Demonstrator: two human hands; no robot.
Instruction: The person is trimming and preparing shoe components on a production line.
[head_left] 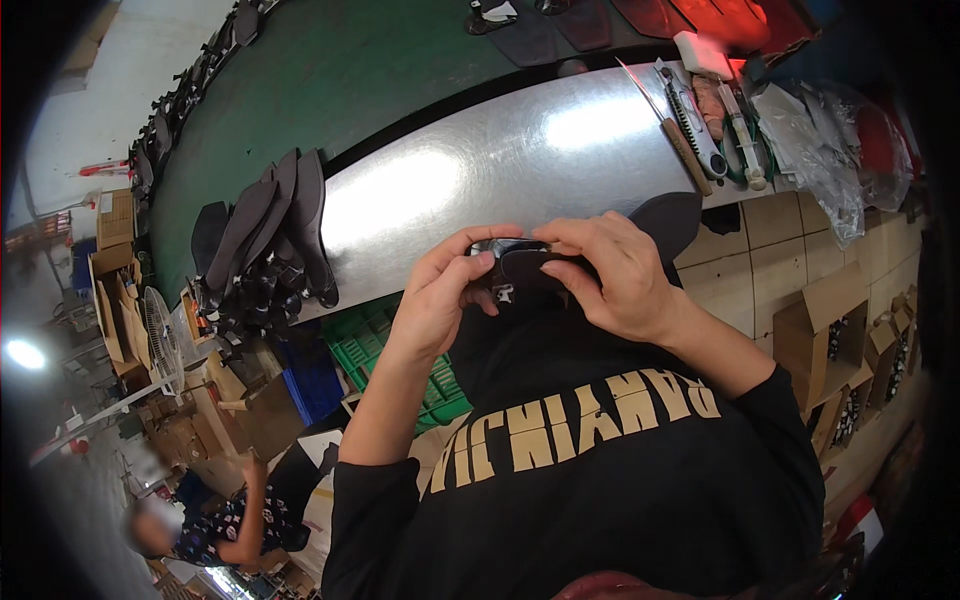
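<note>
Two bare hands, one workpiece. We see the left hand [435, 295] pinching the left end of a dark shoe piece [525, 265], thumb against its glossy part; the grip is narrow. The right hand [622, 280] closes on the other side of the same piece, thumb below, fingers curled over the top. The piece sits between the hands, in front of the dark shirt; we note a matte, curved edge and a shiny black strap [508, 244] at its upper left. One flat, dark, round-ended sole [675, 222] shows just beyond the right hand; we cannot tell whether it belongs to the held piece.

Left of the grip: at least four long matte soles [268, 225], glossy black straps bunched at their near ends. Directly ahead: one brushed, reflective metal surface [490, 150], then one smooth green belt [370, 70].

Ahead and right we count one wooden-handled awl [682, 150], one clear syringe [742, 135] and one white block [704, 55]; crinkled clear plastic [810, 130] lies farther right. Below left: one green lattice-walled crate [445, 393].
</note>
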